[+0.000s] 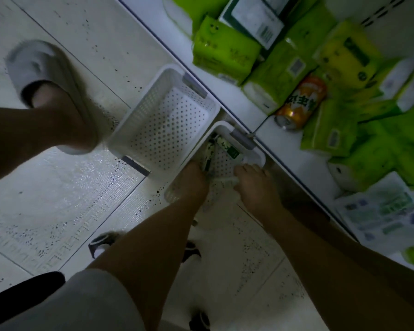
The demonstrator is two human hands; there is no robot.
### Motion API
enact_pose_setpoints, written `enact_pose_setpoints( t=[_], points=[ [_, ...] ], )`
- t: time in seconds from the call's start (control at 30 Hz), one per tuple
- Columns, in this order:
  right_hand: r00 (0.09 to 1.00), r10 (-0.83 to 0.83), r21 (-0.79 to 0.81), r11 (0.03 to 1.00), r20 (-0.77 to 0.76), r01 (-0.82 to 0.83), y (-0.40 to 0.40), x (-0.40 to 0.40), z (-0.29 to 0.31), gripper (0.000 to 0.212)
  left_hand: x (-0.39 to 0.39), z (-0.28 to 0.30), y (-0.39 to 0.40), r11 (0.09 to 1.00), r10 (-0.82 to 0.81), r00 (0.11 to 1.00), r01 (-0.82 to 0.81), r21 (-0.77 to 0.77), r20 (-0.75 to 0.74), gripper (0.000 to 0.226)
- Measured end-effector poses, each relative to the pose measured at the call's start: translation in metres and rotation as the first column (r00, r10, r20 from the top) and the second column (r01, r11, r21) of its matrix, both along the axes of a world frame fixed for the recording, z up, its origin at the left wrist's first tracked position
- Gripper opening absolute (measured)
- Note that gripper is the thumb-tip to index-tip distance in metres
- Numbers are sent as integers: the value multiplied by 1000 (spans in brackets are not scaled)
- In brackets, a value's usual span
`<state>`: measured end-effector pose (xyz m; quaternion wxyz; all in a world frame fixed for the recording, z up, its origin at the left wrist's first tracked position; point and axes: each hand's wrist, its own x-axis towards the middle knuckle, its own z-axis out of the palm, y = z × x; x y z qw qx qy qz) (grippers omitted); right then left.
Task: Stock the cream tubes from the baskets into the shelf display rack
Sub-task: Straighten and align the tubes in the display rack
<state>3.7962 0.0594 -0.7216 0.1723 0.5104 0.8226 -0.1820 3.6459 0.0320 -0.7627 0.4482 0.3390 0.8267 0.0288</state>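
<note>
**Both hands reach into basket of cream tubes on shop floor**

A person bends over two white perforated baskets set side by side on a pale tiled floor point(58, 211), both pushed up against the foot of a white shelf unit point(234, 99). The farther basket point(139, 120) shows only its dotted bottom. The nearer basket point(251, 154) holds cream tubes point(230, 149) with dark green and white printing, lying loose at its far end beside a grey handle.

Both of the person's bare forearms stretch down into this nearer basket. The left hand point(191, 180) is inside the basket at its left wall, fingers bent down onto a tube near the basket floor; blur makes it impossible to tell whether the fingers have closed round it. The right hand point(253, 185) lies at the basket's right side with its fingers curled over a pale tube end point(227, 180), gripping it.

On the shelf above the baskets lie bright green tissue packs point(222, 51), a yellow pack point(347, 53) and an orange drink can point(301, 101) on its side, with a printed white packet point(380, 211) nearer the camera. At the left a foot in a grey slipper point(41, 75) stands on the tiles, close to the farther basket, and a knee in grey shorts point(81, 304) fills the lower edge.
</note>
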Motion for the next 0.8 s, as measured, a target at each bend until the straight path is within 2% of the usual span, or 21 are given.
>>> enact_pose_setpoints(
  t=[0.07, 0.1, 0.17, 0.27, 0.3, 0.37, 0.4, 0.43, 0.47, 0.53, 0.67, 0.8],
  points=[
    [975, -193, -159, 972, -110, 175, -1, 6, 18, 26, 0, 13, -7, 999, -1, 1000, 2, 38, -29, 17],
    [915, -357, -266, 915, -188, 302, -2, 8, 30, 27, -1, 21, -11, 998, 0, 999, 3, 70, -34, 16],
    [707, -636, -447, 753, -309, 482, -8, 10, 55, 30, -6, 36, -16, 993, -2, 1000, 6, 121, -27, 16],
    [478, -820, -558, 568, -315, 605, -5, 7, 90, 21, -15, 58, -19, 971, 3, 999, -15, 240, 47, 16],
    [380, -872, -603, 489, -310, 631, -3, 3, 104, 16, -20, 67, -19, 959, -9, 998, -11, 284, 69, 15],
    [100, -946, -727, 301, -307, 618, 0, -4, 135, 17, -29, 93, -16, 944, -38, 993, 0, 329, 109, 14],
    [-45, -953, -795, 222, -298, 565, 0, -6, 151, 22, -34, 107, -14, 940, -57, 990, 11, 342, 127, 15],
    [-154, -945, -853, 181, -290, 489, -2, -6, 167, 27, -39, 121, -9, 933, -78, 984, 15, 360, 160, 16],
    [-219, -933, -893, 178, -287, 414, -5, -6, 183, 31, -43, 136, -4, 923, -99, 972, 9, 385, 214, 15],
    [-232, -915, -914, 247, -329, 322, -11, -7, 218, 40, -50, 172, 9, 889, -175, 930, 9, 458, 322, 11],
    [-123, -735, -720, 592, -667, 362, -16, -14, 292, 27, -55, 268, 37, 786, -347, 832, 5, 618, 434, 10],
    [9, -504, -453, 783, -864, 426, -28, -4, 373, 24, -51, 384, 58, 603, -541, 764, 62, 795, 351, 7]
  ],
)
